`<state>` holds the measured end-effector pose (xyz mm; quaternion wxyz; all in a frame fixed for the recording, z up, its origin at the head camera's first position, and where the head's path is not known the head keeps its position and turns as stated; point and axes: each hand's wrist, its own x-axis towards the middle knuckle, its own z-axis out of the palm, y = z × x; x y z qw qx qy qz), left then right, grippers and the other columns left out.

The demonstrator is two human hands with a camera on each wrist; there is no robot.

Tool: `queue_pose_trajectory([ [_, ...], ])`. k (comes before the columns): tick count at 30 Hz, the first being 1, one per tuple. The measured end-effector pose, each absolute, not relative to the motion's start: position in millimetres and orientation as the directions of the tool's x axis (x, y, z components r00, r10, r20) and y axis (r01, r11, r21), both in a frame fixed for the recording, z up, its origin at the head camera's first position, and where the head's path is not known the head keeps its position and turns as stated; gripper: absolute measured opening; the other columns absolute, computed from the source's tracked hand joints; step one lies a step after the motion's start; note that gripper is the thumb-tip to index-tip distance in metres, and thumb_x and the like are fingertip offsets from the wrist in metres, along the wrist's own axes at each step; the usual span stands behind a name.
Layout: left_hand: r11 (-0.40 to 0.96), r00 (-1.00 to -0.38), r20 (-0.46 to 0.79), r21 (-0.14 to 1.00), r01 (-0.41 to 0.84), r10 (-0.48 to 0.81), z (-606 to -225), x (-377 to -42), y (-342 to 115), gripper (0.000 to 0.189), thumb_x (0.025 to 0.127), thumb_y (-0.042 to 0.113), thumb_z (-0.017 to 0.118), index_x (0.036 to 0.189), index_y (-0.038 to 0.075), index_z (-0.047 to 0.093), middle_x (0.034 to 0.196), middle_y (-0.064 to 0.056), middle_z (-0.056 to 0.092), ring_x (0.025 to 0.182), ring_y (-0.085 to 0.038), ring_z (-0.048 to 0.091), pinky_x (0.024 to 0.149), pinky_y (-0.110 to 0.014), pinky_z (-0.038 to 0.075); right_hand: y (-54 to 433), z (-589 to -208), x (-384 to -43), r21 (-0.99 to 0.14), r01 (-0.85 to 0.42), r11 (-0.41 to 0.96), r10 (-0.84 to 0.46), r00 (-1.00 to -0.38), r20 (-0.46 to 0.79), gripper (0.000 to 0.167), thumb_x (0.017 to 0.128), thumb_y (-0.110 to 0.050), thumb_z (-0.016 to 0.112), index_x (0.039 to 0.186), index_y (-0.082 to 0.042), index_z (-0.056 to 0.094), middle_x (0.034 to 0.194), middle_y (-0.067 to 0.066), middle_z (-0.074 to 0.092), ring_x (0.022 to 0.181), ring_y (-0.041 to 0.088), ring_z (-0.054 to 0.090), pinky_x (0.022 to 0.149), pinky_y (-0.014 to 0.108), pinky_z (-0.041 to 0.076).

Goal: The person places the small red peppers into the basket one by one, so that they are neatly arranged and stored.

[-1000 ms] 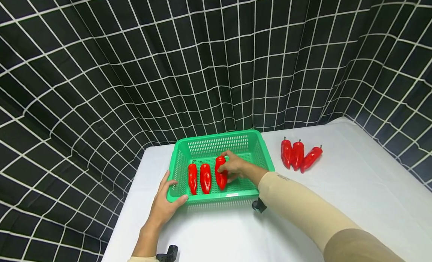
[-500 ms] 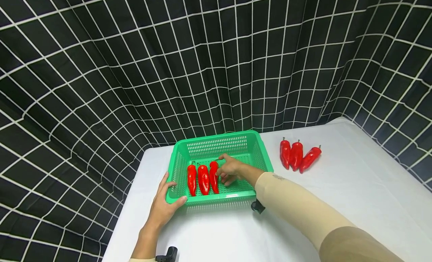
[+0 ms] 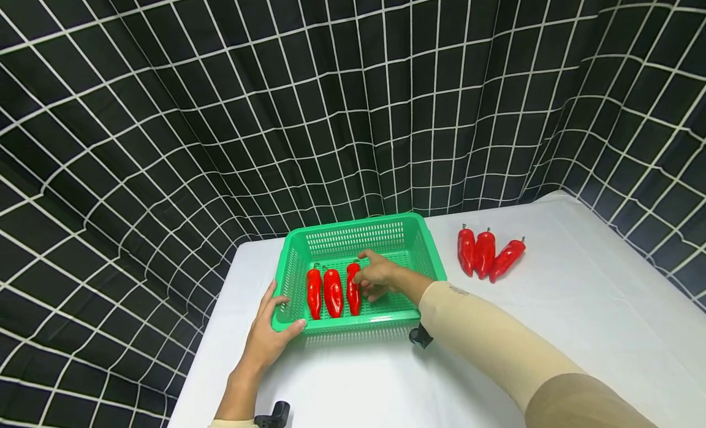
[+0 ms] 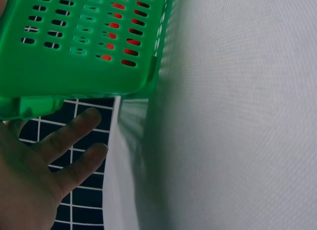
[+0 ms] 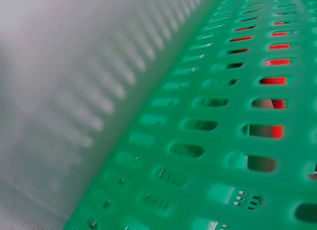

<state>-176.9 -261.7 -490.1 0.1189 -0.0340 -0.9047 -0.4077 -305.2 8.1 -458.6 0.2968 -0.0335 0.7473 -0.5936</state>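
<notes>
A green slotted plastic basket (image 3: 353,226) stands on the table with three long red peppers side by side in it. My left hand (image 3: 266,336) holds its front left corner, thumb on the front rim and a finger over the left rim. In the left wrist view two fingers (image 4: 74,175) stick out below the rim. Inside the basket my right hand (image 3: 377,276) grips the rightmost pepper (image 3: 354,290) from its right side. To its left lie the middle pepper (image 3: 333,293) and the left pepper (image 3: 314,293). The right wrist view shows mainly the basket wall (image 5: 198,151), red through its slots.
Three more red peppers (image 3: 485,255) lie on the white table (image 3: 573,293) to the right of the basket. A black curtain with white grid lines (image 3: 353,109) hangs behind and along both sides.
My right hand first brought its pepper left, close to the middle one, then shifted it slightly right, leaving a small gap. The left hand stays at the basket corner.
</notes>
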Motion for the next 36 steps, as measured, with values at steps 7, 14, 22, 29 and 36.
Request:
queue_pose_trajectory([
  [7, 0.665, -0.971, 0.235, 0.731, 0.153, -0.035, -489.3, -178.4, -261.5, 0.056, 0.078, 0.038, 0.078, 0.123, 0.013, 0.055, 0.159, 0.003, 0.016, 0.143, -0.034, 0.016, 0.103, -0.063, 0.025, 9.3, -450.3, -307.4, -0.914, 0.291, 0.283, -0.410, -0.824, -0.390, 0.070, 0.085, -0.003, 0.066, 0.144, -0.018, 0.032, 0.099, 0.027, 0.059, 0.081, 0.042, 0.064, 0.070, 0.052, 0.054],
  [14, 0.671, -0.972, 0.230, 0.727, 0.147, -0.037, -489.0, -179.0, -260.3, 0.055, 0.078, 0.035, 0.078, 0.123, 0.013, 0.056, 0.159, 0.001, 0.016, 0.143, -0.034, 0.016, 0.102, -0.063, 0.026, 13.5, -436.6, -306.9, -0.927, 0.278, 0.251, -0.456, -0.811, -0.367, 0.068, 0.087, -0.006, 0.067, 0.144, -0.018, 0.032, 0.108, 0.028, 0.059, 0.087, 0.043, 0.064, 0.071, 0.051, 0.054],
  [22, 0.669, -0.973, 0.228, 0.729, 0.146, -0.036, -488.9, -179.1, -260.1, 0.057, 0.078, 0.036, 0.078, 0.124, 0.012, 0.056, 0.159, 0.003, 0.015, 0.143, -0.033, 0.016, 0.103, -0.062, 0.026, 14.7, -418.1, -302.1, -0.946, 0.262, 0.190, -0.507, -0.799, -0.323, 0.065, 0.088, -0.008, 0.068, 0.143, -0.021, 0.035, 0.112, 0.025, 0.059, 0.095, 0.048, 0.061, 0.072, 0.050, 0.055],
  [29, 0.670, -0.974, 0.225, 0.728, 0.143, -0.037, -488.9, -177.8, -262.2, 0.059, 0.077, 0.040, 0.078, 0.124, 0.012, 0.055, 0.159, 0.005, 0.015, 0.143, -0.034, 0.016, 0.102, -0.062, 0.026, 16.0, -399.3, -294.1, -0.957, 0.251, 0.146, -0.560, -0.776, -0.289, 0.062, 0.088, -0.010, 0.070, 0.141, -0.024, 0.040, 0.110, 0.019, 0.062, 0.100, 0.048, 0.060, 0.071, 0.048, 0.055],
  [36, 0.664, -0.974, 0.223, 0.733, 0.146, -0.032, -489.2, -178.5, -261.2, 0.058, 0.078, 0.036, 0.078, 0.125, 0.012, 0.055, 0.159, 0.004, 0.015, 0.143, -0.033, 0.016, 0.103, -0.062, 0.026, 23.1, -380.7, -283.4, -0.972, 0.211, 0.104, -0.599, -0.767, -0.231, 0.063, 0.085, -0.011, 0.072, 0.139, -0.026, 0.044, 0.117, 0.017, 0.060, 0.101, 0.045, 0.061, 0.072, 0.050, 0.055],
])
